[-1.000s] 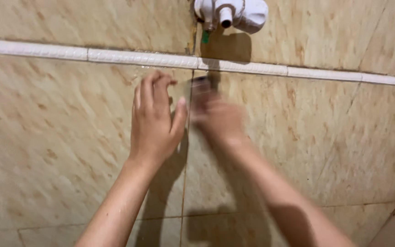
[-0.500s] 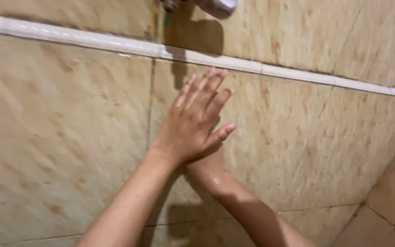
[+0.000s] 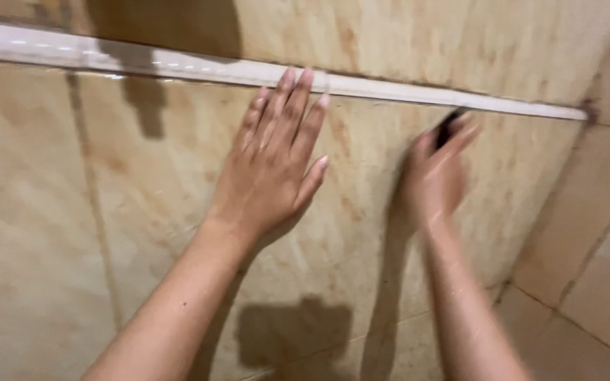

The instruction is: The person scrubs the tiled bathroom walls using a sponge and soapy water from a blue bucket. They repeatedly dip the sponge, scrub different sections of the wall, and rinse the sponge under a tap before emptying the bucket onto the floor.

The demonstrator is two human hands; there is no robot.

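Note:
My left hand lies flat against the beige tiled wall, fingers straight and close together, tips reaching the white trim strip. To its right, my right hand is blurred by motion and pressed to the same wall. It grips a small dark object that sticks out above the fingers just under the trim strip; what kind of object it is I cannot tell. Both forearms look wet.
The wall meets a second tiled wall at a corner on the right. Shadows of my arms and head fall on the lower tiles. Brown stains mark the tiles and grout lines.
The view has swung right, and the white tap has left the top of the picture. My right hand came out from under the left and moved right along the wall with the dark object.

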